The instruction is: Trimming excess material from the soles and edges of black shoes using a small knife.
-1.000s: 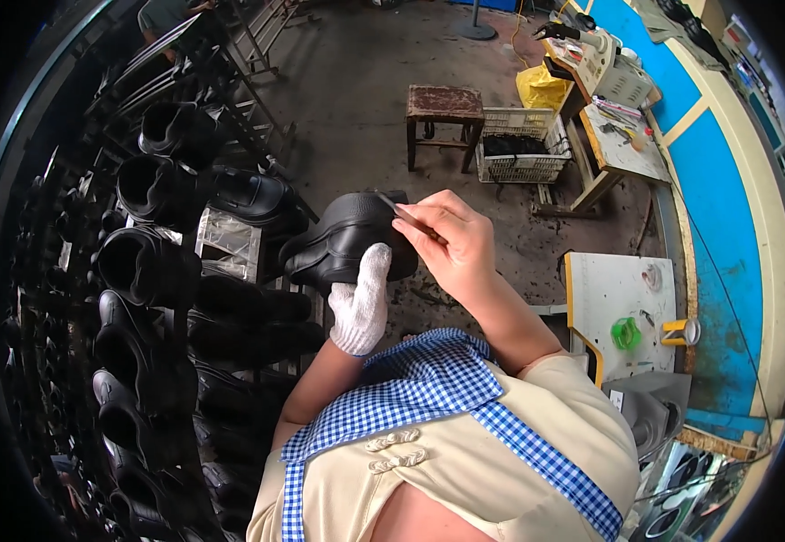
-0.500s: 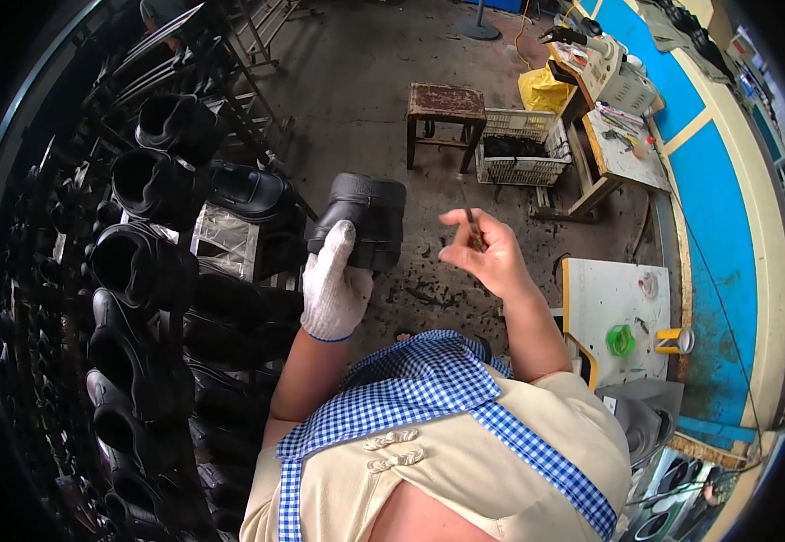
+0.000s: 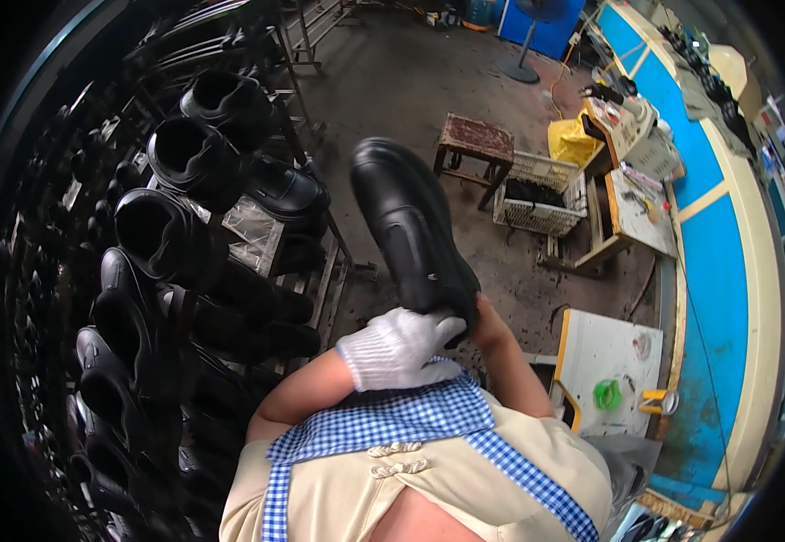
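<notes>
A black leather shoe point(image 3: 406, 235) is raised in front of me, its toe pointing away and its upper facing up. My left hand point(image 3: 397, 348), in a white knitted glove, closes on the shoe's heel end by the opening. My bare right hand point(image 3: 484, 321) is against the right side of the heel. Its fingers are mostly hidden behind the shoe, so whether they hold anything does not show.
Racks of black shoes point(image 3: 153, 235) crowd my left side. Ahead stand a worn stool point(image 3: 476, 137) and a white plastic crate point(image 3: 537, 217) of dark pieces. At right, a white worktable point(image 3: 604, 361) holds a green container point(image 3: 607, 394) and a yellow roll point(image 3: 652, 401).
The shoe has turned so its toe points away and its upper shows. My right hand, which was apart with a thin dark tool, has come to the heel. My view has shifted slightly.
</notes>
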`<state>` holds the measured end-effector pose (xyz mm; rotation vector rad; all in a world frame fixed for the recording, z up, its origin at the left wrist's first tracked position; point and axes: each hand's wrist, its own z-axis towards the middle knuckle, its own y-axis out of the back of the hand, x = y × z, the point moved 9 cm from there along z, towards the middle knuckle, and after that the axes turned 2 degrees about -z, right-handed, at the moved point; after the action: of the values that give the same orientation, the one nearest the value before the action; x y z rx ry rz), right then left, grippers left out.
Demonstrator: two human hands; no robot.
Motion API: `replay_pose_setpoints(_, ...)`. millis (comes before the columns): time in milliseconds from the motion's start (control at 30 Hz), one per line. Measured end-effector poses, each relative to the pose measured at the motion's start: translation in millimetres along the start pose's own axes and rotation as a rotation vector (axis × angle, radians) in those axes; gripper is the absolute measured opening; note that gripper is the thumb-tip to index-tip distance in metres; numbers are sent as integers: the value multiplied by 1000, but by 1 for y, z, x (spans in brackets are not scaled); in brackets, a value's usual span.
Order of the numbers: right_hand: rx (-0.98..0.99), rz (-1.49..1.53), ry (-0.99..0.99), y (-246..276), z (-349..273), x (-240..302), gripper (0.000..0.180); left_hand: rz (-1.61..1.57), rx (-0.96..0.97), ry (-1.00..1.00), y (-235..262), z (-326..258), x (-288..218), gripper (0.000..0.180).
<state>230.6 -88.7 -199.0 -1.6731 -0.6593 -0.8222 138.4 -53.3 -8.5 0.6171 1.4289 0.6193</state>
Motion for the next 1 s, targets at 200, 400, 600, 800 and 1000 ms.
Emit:
replay_pose_setpoints(200,90,499,-45,-12,16,-9,50,-335,-989,-71,105,-55,43,66)
replay_pose_setpoints(400,128,174,-269,2,14,-53,62,-1028,-1024,47,93,-37,94,69)
replay_pose_setpoints(600,-259,-569,187,16,31,60,22,-804,-865,16,103,-44,74,60)
replay_pose_setpoints(800,294,-1356,1095,-172,-21,208,34,-607,-463,37,91,-26,49,59)
replay_pose_setpoints(1000,608,-1894,1065,-204,-31,195,28,-524,-370,-17,79,-19,52,62)
